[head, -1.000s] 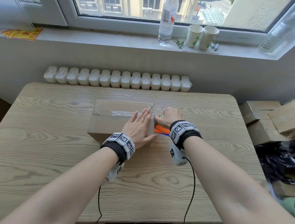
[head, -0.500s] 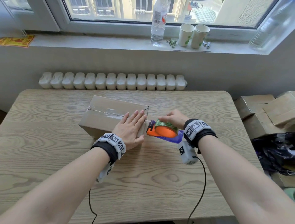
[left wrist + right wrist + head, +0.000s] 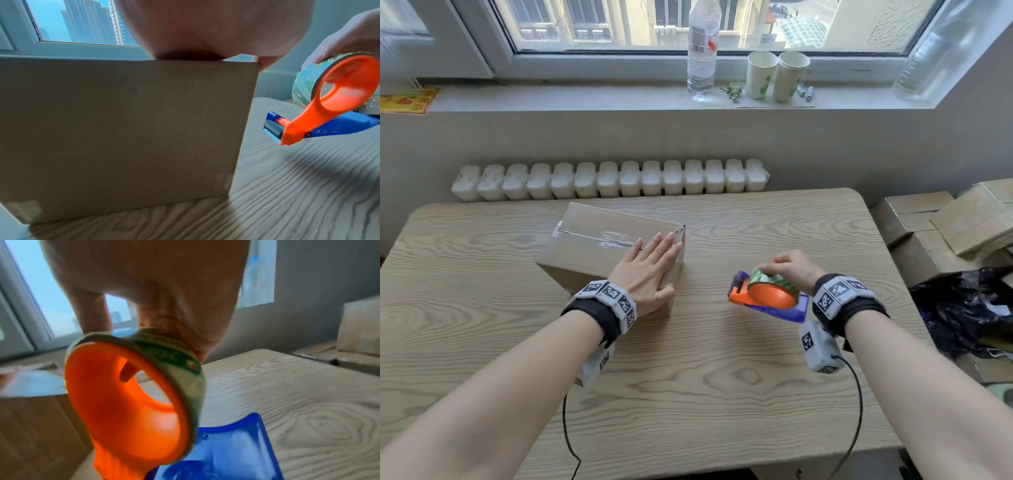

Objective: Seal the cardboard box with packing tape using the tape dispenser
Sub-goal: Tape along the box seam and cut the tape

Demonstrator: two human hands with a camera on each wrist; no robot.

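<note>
From the head view, the cardboard box (image 3: 606, 246) sits on the worktop (image 3: 722, 377) left of centre, with a strip of clear packing tape (image 3: 599, 237) already lying along its top seam. The left hand (image 3: 645, 270) lies flat on the box's right end, fingers straight and together, while the right hand (image 3: 791, 270) holds the tape dispenser (image 3: 767, 296) in the air, apart from the box and off to its right, fingers curled over the roll. As I judge it, the seam run is laid and the strip cut, so the step in hand is the finish: the next move calls for smoothing the tape's end down over the right edge, or setting the dispenser aside. There is bare wood in front of and to the right of the box, though stacked cartons (image 3: 941, 222) crowd the worktop's right edge. In the left wrist view, the palm rests on the box's top edge (image 3: 185, 60), and the dispenser's toothed blade (image 3: 272, 136) hangs clear of the box's corner with a gap between them. In the right wrist view, the grip wraps the green-printed roll (image 3: 170, 353) from above, the orange hub (image 3: 115, 399) facing the camera; the box shows blurred at left.
</note>
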